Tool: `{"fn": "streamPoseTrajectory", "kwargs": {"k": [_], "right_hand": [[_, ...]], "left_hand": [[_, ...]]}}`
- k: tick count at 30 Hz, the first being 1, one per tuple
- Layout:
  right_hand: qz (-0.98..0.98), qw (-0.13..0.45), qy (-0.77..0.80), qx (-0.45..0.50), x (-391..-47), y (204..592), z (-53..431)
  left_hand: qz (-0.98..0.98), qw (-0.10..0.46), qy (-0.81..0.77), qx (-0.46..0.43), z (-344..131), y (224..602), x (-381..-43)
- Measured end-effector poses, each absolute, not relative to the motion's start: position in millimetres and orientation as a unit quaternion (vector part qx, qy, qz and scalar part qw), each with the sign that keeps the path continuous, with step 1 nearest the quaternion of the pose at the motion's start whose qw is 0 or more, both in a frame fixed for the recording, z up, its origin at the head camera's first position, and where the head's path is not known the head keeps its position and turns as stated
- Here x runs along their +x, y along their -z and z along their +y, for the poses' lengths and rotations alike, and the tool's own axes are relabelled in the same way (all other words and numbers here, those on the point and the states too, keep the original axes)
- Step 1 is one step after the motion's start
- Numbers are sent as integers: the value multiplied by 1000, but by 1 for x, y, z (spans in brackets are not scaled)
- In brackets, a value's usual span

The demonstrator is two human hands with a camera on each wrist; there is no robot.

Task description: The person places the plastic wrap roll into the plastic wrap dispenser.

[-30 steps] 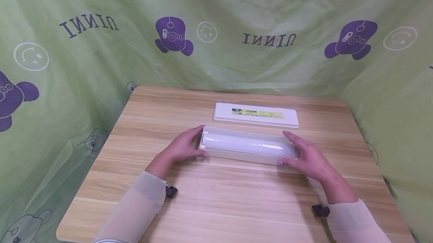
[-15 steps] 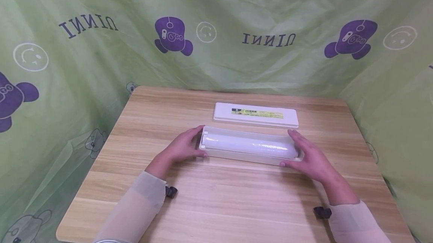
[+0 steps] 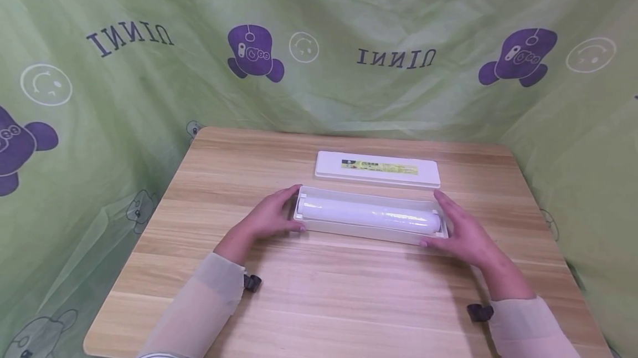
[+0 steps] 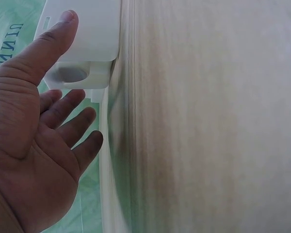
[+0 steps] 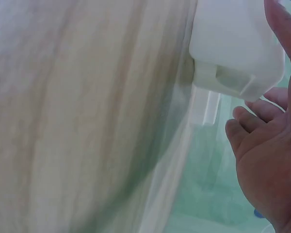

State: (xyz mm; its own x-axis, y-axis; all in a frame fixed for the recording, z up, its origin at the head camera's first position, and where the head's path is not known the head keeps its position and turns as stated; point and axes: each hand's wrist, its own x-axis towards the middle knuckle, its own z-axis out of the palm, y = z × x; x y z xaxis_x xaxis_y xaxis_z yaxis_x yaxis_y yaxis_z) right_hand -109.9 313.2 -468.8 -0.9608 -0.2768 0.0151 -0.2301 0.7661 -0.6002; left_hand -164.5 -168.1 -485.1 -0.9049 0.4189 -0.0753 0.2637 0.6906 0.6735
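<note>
A long white plastic box [image 3: 369,231] lies uncovered on the table, with a glossy whitish roll [image 3: 369,214], like cling film, lying lengthwise inside it. My left hand [image 3: 269,216] holds the box's left end, thumb on the near wall and index finger at the far corner. In the left wrist view the other fingers curl loosely beyond the end of the box [image 4: 85,34]. Around the right end is my right hand [image 3: 466,233], its thumb by the near wall and its fingers spread toward the far corner. The roll's right end shows uncovered.
Behind the box lies its flat white lid [image 3: 329,164], bearing a yellow and black label [image 3: 379,167]. The wooden table [image 3: 319,302] has rounded corners. A green printed curtain [image 3: 319,103] hangs around its back and sides. Each wrist carries a small black mount.
My right hand has slid right along the box toward its end, uncovering the roll's right end. My left hand, the box and the lid have stayed in place.
</note>
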Motion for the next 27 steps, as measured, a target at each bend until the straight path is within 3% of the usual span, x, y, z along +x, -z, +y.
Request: {"fn": "streamPoseTrajectory", "kwargs": {"k": [27], "right_hand": [[940,87,312,-104,-109,470,319]], "left_hand": [[913,111,-343,189,-169,488,-165]]}}
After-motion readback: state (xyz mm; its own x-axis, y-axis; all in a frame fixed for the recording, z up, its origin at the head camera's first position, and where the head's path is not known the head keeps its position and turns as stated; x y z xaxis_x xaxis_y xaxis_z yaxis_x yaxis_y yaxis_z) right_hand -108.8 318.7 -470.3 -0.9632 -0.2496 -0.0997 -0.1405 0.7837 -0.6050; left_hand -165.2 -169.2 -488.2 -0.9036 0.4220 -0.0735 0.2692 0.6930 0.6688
